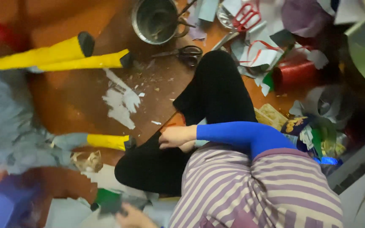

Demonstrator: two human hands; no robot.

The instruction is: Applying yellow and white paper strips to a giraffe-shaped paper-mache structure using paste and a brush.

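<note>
The right hand (175,137), in a blue sleeve, rests loosely curled against the black-clad knee (216,88); whether its grip holds anything cannot be told. The left hand (134,217), below that knee at the frame's lower edge, grasps a green paper piece (107,200). Beyond the knee lie black scissors (182,53) and a metal pot (155,20); to its left, yellow paper rolls (60,55).

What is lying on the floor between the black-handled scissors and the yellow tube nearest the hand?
In the head view, torn pale paper scraps lie on the brown floor between the black-handled scissors and the yellow tube.
</note>
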